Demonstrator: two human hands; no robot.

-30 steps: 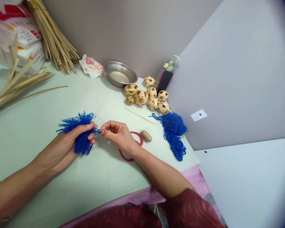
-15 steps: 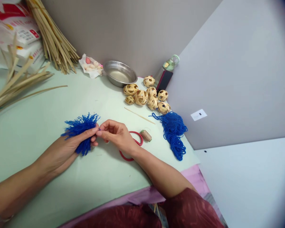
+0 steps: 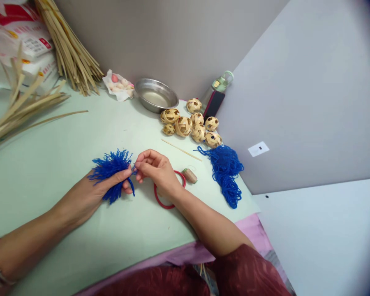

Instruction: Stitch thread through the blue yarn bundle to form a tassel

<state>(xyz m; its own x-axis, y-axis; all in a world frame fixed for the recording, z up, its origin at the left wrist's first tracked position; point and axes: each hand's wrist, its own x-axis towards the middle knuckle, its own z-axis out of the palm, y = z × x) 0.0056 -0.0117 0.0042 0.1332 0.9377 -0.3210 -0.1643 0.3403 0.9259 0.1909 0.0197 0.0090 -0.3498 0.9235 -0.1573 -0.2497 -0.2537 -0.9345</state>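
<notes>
A fluffy blue yarn tassel [image 3: 112,166] with frayed ends is gripped in my left hand [image 3: 112,183], thumb across its top. Close beside it, my right hand [image 3: 154,166] pinches a thin strand of blue yarn [image 3: 134,169] that runs to the tassel. A short blue end hangs below my left fingertips. Partly hidden under my right hand and wrist lie scissors with red handles [image 3: 181,176]; their blades do not show. A spool of tan thread [image 3: 190,176] lies just right of the scissors.
Blue yarn [image 3: 226,172] lies at the right, below several woven strip balls [image 3: 183,126]. Behind are a metal bowl [image 3: 157,96], a bottle [image 3: 220,86] and a dark phone [image 3: 214,105]. Flat strips [image 3: 75,61] and packages [image 3: 33,41] fill the back left. One thin strip [image 3: 181,150] lies mid-table.
Both hands and the tassel have shifted slightly right. My right fingers are a little farther from my left fingertips, and a hanging blue yarn end now shows.
</notes>
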